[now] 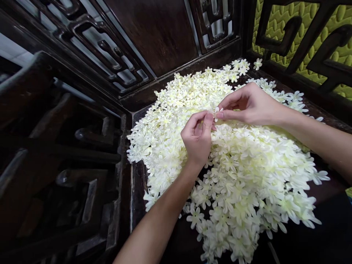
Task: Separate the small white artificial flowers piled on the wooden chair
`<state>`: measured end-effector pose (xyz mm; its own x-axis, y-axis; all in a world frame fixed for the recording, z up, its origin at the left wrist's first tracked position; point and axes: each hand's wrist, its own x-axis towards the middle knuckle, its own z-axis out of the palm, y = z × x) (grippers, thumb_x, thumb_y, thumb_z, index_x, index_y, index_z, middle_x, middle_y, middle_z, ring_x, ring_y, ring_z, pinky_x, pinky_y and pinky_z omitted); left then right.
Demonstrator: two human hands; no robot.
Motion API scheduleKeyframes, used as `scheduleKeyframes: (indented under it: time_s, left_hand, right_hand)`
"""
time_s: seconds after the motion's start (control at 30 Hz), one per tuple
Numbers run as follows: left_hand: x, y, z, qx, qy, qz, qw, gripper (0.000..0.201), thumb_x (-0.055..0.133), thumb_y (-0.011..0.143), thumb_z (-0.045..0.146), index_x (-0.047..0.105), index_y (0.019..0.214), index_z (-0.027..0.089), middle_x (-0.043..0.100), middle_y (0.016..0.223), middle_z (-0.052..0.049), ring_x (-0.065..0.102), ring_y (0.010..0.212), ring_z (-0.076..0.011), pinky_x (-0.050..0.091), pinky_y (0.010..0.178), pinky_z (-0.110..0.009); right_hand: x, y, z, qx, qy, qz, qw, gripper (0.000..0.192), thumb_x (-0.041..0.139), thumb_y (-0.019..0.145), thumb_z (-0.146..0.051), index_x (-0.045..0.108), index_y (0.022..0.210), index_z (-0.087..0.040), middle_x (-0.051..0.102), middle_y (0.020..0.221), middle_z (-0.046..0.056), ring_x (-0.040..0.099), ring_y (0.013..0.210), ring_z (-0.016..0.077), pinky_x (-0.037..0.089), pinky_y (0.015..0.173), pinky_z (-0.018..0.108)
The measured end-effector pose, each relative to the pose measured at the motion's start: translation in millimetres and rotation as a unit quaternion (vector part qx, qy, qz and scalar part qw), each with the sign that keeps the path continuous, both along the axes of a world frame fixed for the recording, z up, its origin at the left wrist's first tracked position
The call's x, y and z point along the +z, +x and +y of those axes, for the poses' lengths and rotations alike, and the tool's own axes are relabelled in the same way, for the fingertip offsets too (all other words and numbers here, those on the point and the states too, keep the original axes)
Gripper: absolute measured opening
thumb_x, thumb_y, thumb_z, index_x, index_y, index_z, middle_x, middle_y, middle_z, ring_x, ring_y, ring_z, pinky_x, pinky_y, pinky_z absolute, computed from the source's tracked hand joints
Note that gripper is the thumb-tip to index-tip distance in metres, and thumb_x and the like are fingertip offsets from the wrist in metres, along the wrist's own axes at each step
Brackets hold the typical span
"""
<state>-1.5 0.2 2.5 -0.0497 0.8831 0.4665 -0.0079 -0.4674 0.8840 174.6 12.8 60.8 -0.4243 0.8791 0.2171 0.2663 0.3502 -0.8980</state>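
A large heap of small cream-white artificial flowers (pixel 247 165) covers a dark wooden seat (pixel 137 183). My left hand (pixel 198 137) hovers over the middle of the heap with its fingers curled and thumb and forefinger pinched together near one flower. My right hand (pixel 249 104) comes in from the right, and its fingertips pinch a single white flower (pixel 217 111) right beside the left fingertips. Both hands meet at that flower, just above the pile. Whether the left hand holds a thread or stem is too small to tell.
Dark carved wooden lattice panels (pixel 90 47) rise behind and to the left of the seat. A yellow-green quilted surface (pixel 302 33) shows through the lattice at the upper right. One loose flower (pixel 257 63) lies apart at the back corner.
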Motion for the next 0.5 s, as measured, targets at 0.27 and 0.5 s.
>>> scheduleKeyframes:
  time_s: [0.27,0.5]
  left_hand:
    - [1.3,-0.3,-2.1,-0.014,-0.004,-0.004,1.000,0.020,0.066,0.089,0.039,0.069,0.087,0.018,0.069,0.082,-0.001,0.064,0.067,-0.0081,0.054,0.058,-0.020]
    - [0.3,1.2,-2.5,0.011,-0.021,0.009,1.000,0.022,0.062,0.092,0.040,0.063,0.086,0.018,0.064,0.077,0.000,0.060,0.063,-0.0067,0.052,0.060,-0.020]
  right_hand:
    - [2.4,0.4,-3.2,0.018,-0.002,0.001,1.000,0.021,0.083,0.078,-0.036,0.080,0.081,-0.015,0.073,0.070,0.005,0.059,0.055,0.0127,0.041,0.044,0.026]
    - [1.4,4.6,0.7,-0.013,-0.009,0.030,0.999,0.024,0.081,0.080,-0.041,0.079,0.083,-0.017,0.070,0.068,0.004,0.055,0.050,0.0106,0.042,0.043,0.027]
